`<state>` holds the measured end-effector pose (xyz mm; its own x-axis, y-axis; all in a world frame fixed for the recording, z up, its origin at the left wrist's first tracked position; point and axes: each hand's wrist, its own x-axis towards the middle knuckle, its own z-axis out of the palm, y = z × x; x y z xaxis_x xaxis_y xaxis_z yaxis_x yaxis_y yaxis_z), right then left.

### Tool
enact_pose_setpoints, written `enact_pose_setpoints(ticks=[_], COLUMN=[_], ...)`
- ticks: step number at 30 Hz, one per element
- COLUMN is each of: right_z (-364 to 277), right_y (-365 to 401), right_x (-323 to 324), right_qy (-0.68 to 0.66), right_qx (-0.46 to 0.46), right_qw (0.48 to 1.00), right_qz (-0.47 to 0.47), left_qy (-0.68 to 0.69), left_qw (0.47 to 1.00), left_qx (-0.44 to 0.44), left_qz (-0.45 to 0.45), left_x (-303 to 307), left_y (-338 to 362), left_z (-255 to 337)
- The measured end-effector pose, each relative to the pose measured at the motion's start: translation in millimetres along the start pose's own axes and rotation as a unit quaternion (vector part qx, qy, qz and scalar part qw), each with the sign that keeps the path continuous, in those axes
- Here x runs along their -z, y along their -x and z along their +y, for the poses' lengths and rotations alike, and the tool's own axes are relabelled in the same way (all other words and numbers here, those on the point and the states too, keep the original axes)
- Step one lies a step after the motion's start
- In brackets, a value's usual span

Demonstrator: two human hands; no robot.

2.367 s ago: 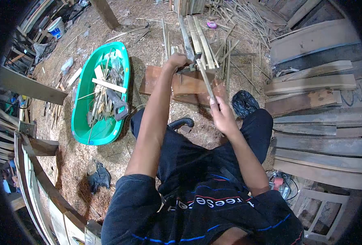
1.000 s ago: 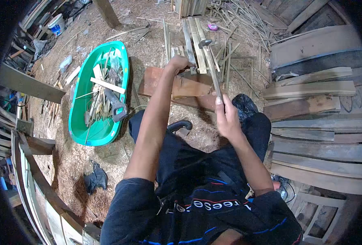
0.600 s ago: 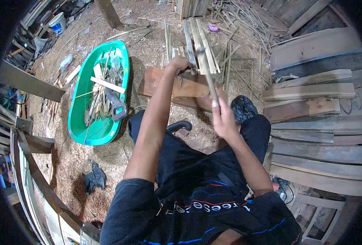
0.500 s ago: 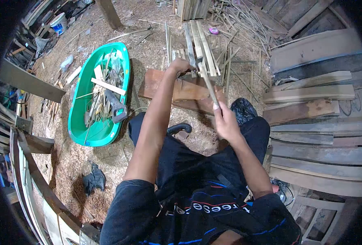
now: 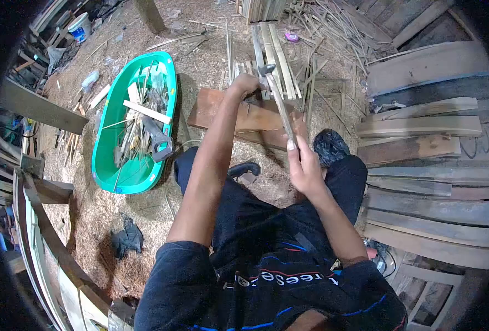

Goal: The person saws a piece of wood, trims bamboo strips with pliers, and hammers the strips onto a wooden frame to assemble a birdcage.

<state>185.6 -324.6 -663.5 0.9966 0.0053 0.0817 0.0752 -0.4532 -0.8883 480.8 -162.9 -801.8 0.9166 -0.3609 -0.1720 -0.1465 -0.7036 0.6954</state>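
Observation:
My right hand is closed around the lower end of a hammer's wooden handle. The dark hammer head is raised near my left hand, over pale wooden strips. The fingers of my left hand are curled at the near end of the strips; what they grip is too small and partly hidden to name. Below both hands a reddish-brown wooden block lies on the ground in front of my legs.
A green tub at the left holds wood scraps and a handsaw. Boards are stacked along the right. A black plastic bag sits by my right knee. Loose sticks and a pink object lie ahead.
The hammer head has risen slightly and moved a little away from my left hand's fingers. My left hand stays in nearly the same place. The whole view has shifted slightly.

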Motion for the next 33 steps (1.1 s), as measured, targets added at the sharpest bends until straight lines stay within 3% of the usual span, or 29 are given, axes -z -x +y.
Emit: enact_pose_setpoints(ticks=[3,4,7,11,15,19,21,24,27,28,30,32,33], right_z=[35,48,36,30,0,28,10,-5,5,3,3,-3,-6], right_y=[-7,-10,-20,-33,-33,-33,-26,-24,-36,-41,-50,-63,-69], right_x=[1,2,11,31,29,26,31,29,33,37,44,53,58], right_qy=[0.072,0.004,-0.058,0.066,-0.011,0.128,0.128,0.073,0.058,0.018,-0.039,-0.012,0.000], right_qx=[-0.053,-0.081,-0.067,-0.076,-0.034,-0.002,-0.045,-0.019,-0.027,-0.096,-0.209,-0.215,-0.220], right_qw=[0.996,0.996,0.996,0.989,0.999,0.989,0.985,0.995,0.995,0.989,0.965,0.964,0.962], right_qz=[-0.001,-0.026,0.002,-0.105,-0.024,-0.076,-0.107,-0.065,-0.080,-0.113,-0.151,-0.157,-0.160], left_qy=[-0.064,-0.033,0.052,0.023,0.067,0.075,0.106,0.144,-0.103,-0.156,-0.180,-0.180,-0.153], left_qw=[0.997,0.998,0.998,0.999,0.997,0.997,0.993,0.988,0.993,0.984,0.980,0.977,0.983], left_qx=[-0.034,-0.039,-0.012,0.022,0.035,0.007,0.018,0.047,-0.043,-0.063,-0.064,-0.105,-0.083], left_qz=[-0.028,-0.026,-0.018,-0.023,-0.008,0.026,0.040,0.028,-0.040,-0.053,-0.060,-0.052,-0.053], left_x=[0,-6,-4,6,10,-5,-11,-15,-10,-4,5,12,13], left_y=[-10,-21,-11,3,16,-16,-27,-20,-27,-23,-4,3,8], left_z=[-1,-13,-10,12,20,-12,-20,-21,-21,-12,9,13,17])
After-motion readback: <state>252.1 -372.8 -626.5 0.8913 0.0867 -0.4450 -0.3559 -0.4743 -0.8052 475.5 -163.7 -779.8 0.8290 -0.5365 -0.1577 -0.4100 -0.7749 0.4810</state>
